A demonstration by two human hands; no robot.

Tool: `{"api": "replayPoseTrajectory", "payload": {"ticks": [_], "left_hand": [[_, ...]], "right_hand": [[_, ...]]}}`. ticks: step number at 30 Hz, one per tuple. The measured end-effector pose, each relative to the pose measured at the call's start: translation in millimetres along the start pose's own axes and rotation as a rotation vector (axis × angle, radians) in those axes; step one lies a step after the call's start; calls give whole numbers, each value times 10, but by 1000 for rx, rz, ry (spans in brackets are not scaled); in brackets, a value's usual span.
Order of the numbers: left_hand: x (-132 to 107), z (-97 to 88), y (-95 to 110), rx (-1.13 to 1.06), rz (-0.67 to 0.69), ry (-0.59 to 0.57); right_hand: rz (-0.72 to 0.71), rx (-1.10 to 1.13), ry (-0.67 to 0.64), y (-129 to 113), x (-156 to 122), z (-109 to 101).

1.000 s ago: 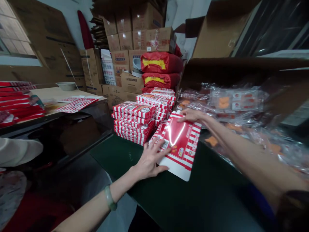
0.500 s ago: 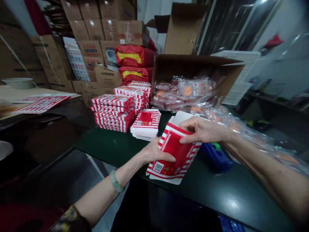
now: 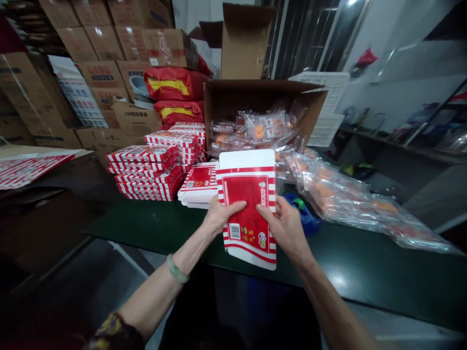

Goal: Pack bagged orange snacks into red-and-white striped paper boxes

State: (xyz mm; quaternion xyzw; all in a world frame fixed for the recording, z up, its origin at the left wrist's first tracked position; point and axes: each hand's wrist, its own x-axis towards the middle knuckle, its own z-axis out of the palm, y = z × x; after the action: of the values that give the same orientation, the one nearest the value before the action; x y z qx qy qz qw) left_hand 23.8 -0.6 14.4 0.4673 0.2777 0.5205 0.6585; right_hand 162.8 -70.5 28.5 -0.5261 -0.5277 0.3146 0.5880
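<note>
A flat red-and-white striped carton (image 3: 242, 187) is held upright over the table edge, its white flap at the top and a barcode low on its face. My left hand (image 3: 221, 214) grips its left side, thumb across the front. On the right side, my right hand (image 3: 286, 223) pinches the edge, thumb on the face and fingers behind. Just left of it lies a pile of flat cartons (image 3: 199, 182). Filled striped boxes (image 3: 146, 172) are stacked farther left. Behind my right hand sits a blue object with a green part (image 3: 308, 221), probably a tape dispenser.
An opened cardboard box (image 3: 215, 104) at the back holds clear packets with orange items (image 3: 268, 127). More packets (image 3: 339, 194) spread along the right of the dark green table (image 3: 365, 274). Red bags (image 3: 178, 92) and brown cartons (image 3: 105, 43) are piled behind. Another table (image 3: 82, 153) is at left.
The carton has turned from tilted to nearly upright. My right hand has moved from its top edge down to its right side. The view has swung to the right.
</note>
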Motion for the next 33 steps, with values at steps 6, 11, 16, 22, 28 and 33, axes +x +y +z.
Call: {"api": "replayPoseTrajectory", "payload": {"ticks": [6,11,16,22,28,33], "left_hand": [[99,-32,-153,105,-1,67],[316,-90,-322,106,-133,34],[398,-206,-542,184,-58,-12],[277,-315,-380,409,86,-128],[67,-434,-455,473,151,-49],[-34,-444,-505,543,249,2]], "right_hand": [[-11,63,26,275,103,-60],[232,287,72,587,275,-38],[184,202,221,843,213,63],[-258,57,286,669,184,-6],[-499,-158,374,582,72,27],[-492,-260,176,593,28,-72]]}}
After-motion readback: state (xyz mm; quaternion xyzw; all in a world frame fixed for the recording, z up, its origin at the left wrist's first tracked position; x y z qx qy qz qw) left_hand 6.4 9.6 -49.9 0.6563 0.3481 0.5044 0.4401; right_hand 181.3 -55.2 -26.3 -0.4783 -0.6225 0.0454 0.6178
